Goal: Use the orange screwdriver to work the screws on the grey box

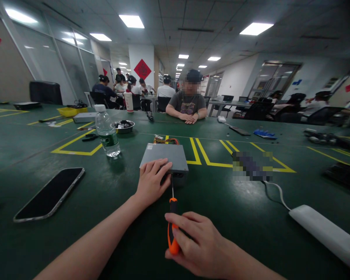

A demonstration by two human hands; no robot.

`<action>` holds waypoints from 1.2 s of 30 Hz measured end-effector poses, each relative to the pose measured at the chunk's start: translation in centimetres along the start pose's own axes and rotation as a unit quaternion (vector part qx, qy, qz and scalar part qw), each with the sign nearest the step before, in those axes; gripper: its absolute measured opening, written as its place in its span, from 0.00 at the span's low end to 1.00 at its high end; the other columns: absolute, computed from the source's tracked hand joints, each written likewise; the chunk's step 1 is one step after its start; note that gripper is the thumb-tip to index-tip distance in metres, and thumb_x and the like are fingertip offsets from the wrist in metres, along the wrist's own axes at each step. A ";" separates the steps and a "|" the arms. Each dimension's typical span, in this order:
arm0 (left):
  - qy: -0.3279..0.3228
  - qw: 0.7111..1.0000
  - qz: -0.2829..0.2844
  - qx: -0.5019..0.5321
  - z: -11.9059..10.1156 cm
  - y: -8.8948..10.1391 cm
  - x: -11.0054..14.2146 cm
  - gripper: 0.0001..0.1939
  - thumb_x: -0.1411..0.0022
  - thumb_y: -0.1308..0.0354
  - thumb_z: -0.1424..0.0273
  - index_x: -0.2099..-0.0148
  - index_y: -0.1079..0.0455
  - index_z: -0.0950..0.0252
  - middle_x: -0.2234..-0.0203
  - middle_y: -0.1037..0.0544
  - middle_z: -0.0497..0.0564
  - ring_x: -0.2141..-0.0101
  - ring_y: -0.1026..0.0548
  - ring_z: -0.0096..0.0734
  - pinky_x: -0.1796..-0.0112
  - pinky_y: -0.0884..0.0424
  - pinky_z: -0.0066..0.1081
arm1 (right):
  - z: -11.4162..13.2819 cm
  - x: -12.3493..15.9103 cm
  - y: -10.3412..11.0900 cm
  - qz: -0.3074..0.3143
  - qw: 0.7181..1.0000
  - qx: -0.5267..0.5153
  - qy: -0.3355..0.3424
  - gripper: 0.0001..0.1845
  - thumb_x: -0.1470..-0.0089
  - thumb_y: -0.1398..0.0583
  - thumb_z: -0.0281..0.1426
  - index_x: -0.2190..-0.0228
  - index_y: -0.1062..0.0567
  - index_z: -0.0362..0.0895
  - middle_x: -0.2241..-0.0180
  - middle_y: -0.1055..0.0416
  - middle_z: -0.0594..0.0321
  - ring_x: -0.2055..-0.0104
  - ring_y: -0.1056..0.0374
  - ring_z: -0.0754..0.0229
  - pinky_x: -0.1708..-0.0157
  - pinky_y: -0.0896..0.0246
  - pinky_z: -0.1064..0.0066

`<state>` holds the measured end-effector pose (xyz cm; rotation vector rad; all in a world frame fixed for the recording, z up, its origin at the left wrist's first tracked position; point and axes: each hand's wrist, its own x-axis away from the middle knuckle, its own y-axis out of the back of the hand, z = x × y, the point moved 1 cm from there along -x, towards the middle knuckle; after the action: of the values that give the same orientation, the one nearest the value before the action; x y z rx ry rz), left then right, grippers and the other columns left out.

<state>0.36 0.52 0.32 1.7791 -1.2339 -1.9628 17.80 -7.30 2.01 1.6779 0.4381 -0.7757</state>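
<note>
A grey metal computer power supply (166, 153) lies on the green table, its bundle of coloured wires (166, 140) at the far side. My left hand (153, 181) grips its near left corner, fingers over the top and thumb down by the front face. In my right hand (195, 243) is an orange and black screwdriver (173, 206), its handle pinched between thumb and fingers. The shaft points away from me to the front face of the power supply, beside my left thumb. The screwdriver's tip and whatever it touches are hidden.
Left of the power supply stand a water bottle (107, 134) and a metal bowl (124, 126) of small parts. A phone (51, 194) lies nearer left. On the right are a white power strip (323, 231) and blue gloves (264, 134). A person (188, 103) sits opposite.
</note>
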 end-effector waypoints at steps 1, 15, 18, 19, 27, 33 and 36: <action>0.000 1.000 0.000 0.000 0.0 0.0 0.0 0.16 0.39 0.49 0.67 0.49 0.35 0.58 0.50 0.29 0.50 0.51 0.35 0.39 0.54 0.44 0.41 | 0.0 0.0 0.0 0.005 1.000 -0.008 -0.003 0.13 0.37 0.51 0.35 0.67 0.33 0.39 0.63 0.27 0.50 0.59 0.30 0.61 0.62 0.35 0.71; 0.002 1.000 0.002 0.008 0.1 0.0 0.1 0.16 0.39 0.49 0.67 0.48 0.36 0.57 0.50 0.30 0.50 0.51 0.35 0.39 0.54 0.44 0.41 | 0.0 -0.1 -0.1 0.006 1.000 -0.016 -0.004 0.13 0.38 0.50 0.35 0.67 0.33 0.40 0.63 0.26 0.50 0.60 0.29 0.62 0.63 0.35 0.72; 0.003 1.000 -0.003 0.007 0.1 -0.1 0.1 0.16 0.39 0.49 0.67 0.49 0.35 0.57 0.50 0.30 0.50 0.51 0.35 0.39 0.54 0.44 0.41 | 0.1 -0.4 0.1 0.053 0.998 -0.023 -0.010 0.15 0.39 0.50 0.38 0.59 0.33 0.38 0.60 0.27 0.50 0.59 0.30 0.60 0.62 0.34 0.70; 0.003 1.000 -0.002 0.006 0.1 -0.1 0.1 0.16 0.39 0.49 0.67 0.49 0.35 0.57 0.50 0.30 0.50 0.51 0.35 0.39 0.54 0.44 0.41 | 0.1 -0.5 0.2 0.071 0.997 -0.018 -0.008 0.16 0.39 0.50 0.37 0.57 0.34 0.38 0.59 0.28 0.50 0.58 0.30 0.59 0.62 0.34 0.70; 0.002 1.000 -0.001 0.003 0.1 -0.1 0.1 0.16 0.40 0.49 0.67 0.48 0.36 0.57 0.50 0.29 0.49 0.51 0.35 0.39 0.54 0.44 0.41 | 0.0 0.0 -0.1 0.015 1.000 -0.008 0.005 0.12 0.37 0.51 0.33 0.65 0.33 0.39 0.62 0.27 0.49 0.61 0.29 0.61 0.62 0.35 0.70; 0.002 1.000 -0.002 0.003 0.1 -0.2 0.1 0.16 0.39 0.49 0.67 0.48 0.35 0.57 0.50 0.29 0.50 0.51 0.35 0.39 0.53 0.44 0.41 | 0.0 -0.3 0.2 0.049 0.998 -0.026 -0.006 0.15 0.38 0.52 0.36 0.58 0.35 0.38 0.59 0.28 0.49 0.59 0.30 0.59 0.62 0.34 0.69; 0.002 1.000 -0.001 0.002 0.1 -0.2 0.1 0.16 0.39 0.49 0.67 0.48 0.36 0.57 0.50 0.30 0.50 0.51 0.35 0.39 0.53 0.44 0.41 | 0.1 -0.6 0.5 0.084 0.996 -0.008 0.002 0.14 0.38 0.52 0.33 0.54 0.34 0.41 0.57 0.29 0.50 0.61 0.29 0.59 0.62 0.35 0.68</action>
<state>0.29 0.62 0.07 1.7873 -1.2364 -1.9580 17.70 -7.42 2.73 1.6773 0.3003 -0.6437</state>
